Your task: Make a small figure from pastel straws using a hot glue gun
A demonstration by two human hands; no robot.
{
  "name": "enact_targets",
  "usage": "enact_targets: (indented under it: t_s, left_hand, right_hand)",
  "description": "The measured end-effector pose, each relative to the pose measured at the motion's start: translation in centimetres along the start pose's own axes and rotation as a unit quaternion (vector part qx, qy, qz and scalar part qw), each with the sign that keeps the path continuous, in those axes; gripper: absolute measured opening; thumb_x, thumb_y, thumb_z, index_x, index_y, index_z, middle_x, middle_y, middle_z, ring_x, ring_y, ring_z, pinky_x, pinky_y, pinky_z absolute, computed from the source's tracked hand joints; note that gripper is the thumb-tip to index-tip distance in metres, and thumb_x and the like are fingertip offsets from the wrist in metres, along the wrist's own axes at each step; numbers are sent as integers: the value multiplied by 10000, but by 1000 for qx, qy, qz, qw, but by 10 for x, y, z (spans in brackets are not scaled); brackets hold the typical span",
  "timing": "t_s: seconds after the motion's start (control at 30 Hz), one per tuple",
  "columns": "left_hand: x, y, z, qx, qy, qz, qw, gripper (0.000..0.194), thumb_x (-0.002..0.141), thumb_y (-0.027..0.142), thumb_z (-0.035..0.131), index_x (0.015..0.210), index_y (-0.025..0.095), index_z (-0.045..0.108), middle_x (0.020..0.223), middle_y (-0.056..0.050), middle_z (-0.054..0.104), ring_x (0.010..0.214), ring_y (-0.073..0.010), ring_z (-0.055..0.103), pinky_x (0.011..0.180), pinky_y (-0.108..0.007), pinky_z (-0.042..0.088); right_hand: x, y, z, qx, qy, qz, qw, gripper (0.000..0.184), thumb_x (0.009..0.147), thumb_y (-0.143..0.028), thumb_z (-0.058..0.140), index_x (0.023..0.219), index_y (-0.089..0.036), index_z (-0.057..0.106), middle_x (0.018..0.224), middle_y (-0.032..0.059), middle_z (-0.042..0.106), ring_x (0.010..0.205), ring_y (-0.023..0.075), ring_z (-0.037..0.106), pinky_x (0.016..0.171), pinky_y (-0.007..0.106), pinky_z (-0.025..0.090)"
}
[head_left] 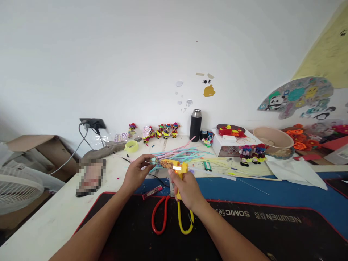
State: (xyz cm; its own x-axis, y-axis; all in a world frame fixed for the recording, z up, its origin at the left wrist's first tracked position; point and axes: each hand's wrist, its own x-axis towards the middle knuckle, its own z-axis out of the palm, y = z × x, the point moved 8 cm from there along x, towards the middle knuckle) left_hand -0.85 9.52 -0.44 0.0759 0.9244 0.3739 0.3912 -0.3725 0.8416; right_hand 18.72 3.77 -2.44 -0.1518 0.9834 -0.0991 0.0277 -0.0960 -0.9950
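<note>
My right hand (186, 189) grips a yellow glue gun (179, 169) with a lit indicator, its nozzle pointing left. My left hand (137, 172) pinches a small pale-green piece (154, 160) right at the nozzle tip, where a speckled orange bit sits. Both hands hover above the far edge of a black desk mat (244, 232). Behind them lies a spread of pastel pipe-cleaner sticks (185, 152). Below the hands lie scissors with one red and one yellow handle (171, 215).
Small colourful figurines (165, 131) line the wall beside a black flask (195, 125). A white box (228, 145), a beige bowl (273, 138), a tape roll (132, 145), a wall socket with cables (92, 125), a fan (16, 192) at left.
</note>
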Motion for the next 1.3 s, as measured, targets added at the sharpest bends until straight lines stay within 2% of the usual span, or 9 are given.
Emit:
enact_targets:
  t_s: [0.53, 1.07, 1.3]
  left_hand:
    - [-1, 7, 1, 4, 0, 8, 1000, 278, 835, 354, 716, 1085, 235, 736, 1006, -41, 770, 823, -203, 717, 756, -315, 575]
    - [-1, 2, -2, -16, 5, -5, 1000, 318, 835, 378, 739, 1114, 227, 725, 948, -36, 727, 810, -195, 692, 735, -303, 549]
    - [0, 0, -2, -18, 5, -6, 1000, 327, 841, 393, 739, 1118, 220, 720, 950, -42, 738, 828, -207, 703, 743, -312, 558]
  right_hand:
    - [-3, 0, 3, -13, -9, 6, 1000, 591, 838, -781, 585, 641, -229, 508, 396, -45, 476, 311, 126, 478, 355, 237, 372]
    - [-1, -3, -1, -13, -1, 0, 1000, 604, 836, -797, 563, 638, -232, 485, 396, -56, 460, 306, 106, 439, 357, 233, 351]
    - [-3, -1, 1, -14, -8, 11, 1000, 602, 829, -799, 579, 659, -228, 500, 401, -51, 471, 319, 120, 475, 359, 237, 364]
